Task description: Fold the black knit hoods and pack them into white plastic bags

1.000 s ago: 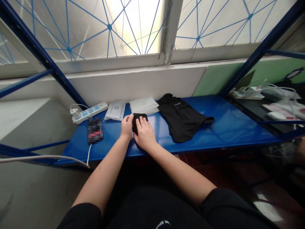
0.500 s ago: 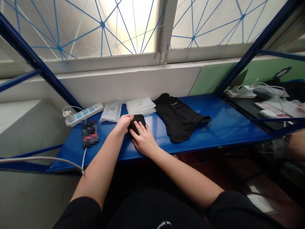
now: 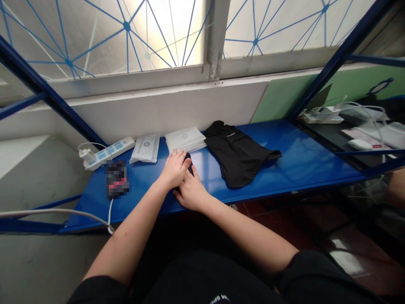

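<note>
A small folded black cloth (image 3: 190, 159) lies on the blue table (image 3: 148, 185), mostly covered by my two hands. My left hand (image 3: 174, 169) rests on top of it, fingers laid over the cloth and overlapping the other hand. My right hand (image 3: 192, 189) presses on its near right part, fingertips partly under my left hand. To the right, a black garment (image 3: 238, 154) with a small white print is spread on the table. Behind my hands are a stack of white packets (image 3: 186, 138) and a single white packet (image 3: 145, 148).
A white power strip (image 3: 109, 153) with a plugged-in charger is at the back left. Near it lies a blurred-out device (image 3: 117, 179) with a white cable. Blue frame bars slant up at both sides. A second table (image 3: 332, 137) holds cables and papers at the right.
My left hand has moved from the cloth's left edge onto its top, closer to my right hand, hiding more of the cloth. The view has shifted slightly.
</note>
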Motion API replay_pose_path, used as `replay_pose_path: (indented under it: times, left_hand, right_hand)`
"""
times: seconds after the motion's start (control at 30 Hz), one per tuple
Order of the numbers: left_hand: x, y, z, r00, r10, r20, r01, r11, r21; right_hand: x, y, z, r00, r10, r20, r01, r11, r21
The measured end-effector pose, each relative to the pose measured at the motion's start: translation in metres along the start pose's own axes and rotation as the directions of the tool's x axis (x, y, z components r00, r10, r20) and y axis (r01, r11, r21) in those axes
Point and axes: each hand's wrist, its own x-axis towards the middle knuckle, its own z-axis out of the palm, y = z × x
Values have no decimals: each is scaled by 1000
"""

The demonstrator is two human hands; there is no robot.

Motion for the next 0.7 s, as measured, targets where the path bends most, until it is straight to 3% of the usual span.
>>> replay_pose_path:
  times: [0.07,0.1,0.17,0.23,0.27,0.33,0.4,0.47,0.57,0.7]
  left_hand:
    - [-4,-6,6,991,-73,114,75,997,-13]
    - [-6,-10,9,985,-104,136,107,994,-11]
    - [-8,-16,15,984,-119,136,117,993,22]
    - [-10,-19,18,988,-107,111,99,992,72]
    - [-10,-20,19,989,-101,107,91,992,91]
    - [-10,-18,20,987,-105,118,92,989,112]
    - [-10,-17,18,982,-108,155,90,989,117]
    - [-9,-18,15,975,-99,197,76,990,121]
    - [-8,-17,6,966,-74,247,35,987,158]
    - [-7,0,-4,965,-34,261,-42,959,280]
  right_hand:
    - [-4,7,-2,996,44,-72,-31,984,176]
    - [-6,11,-4,985,124,-116,-89,959,270]
    - [-6,22,-9,921,333,-200,-231,883,410]
    - [0,35,-15,855,439,-276,-299,852,430]
    - [6,43,-17,847,433,-307,-300,868,397]
    - [22,60,-23,877,363,-314,-277,917,287]
    - [43,79,-29,934,297,-198,-261,947,189]
    - [63,98,-35,975,218,30,-220,959,179]
    - [85,122,-43,940,183,287,-276,904,327]
    - [92,137,-45,907,215,363,-380,789,483]
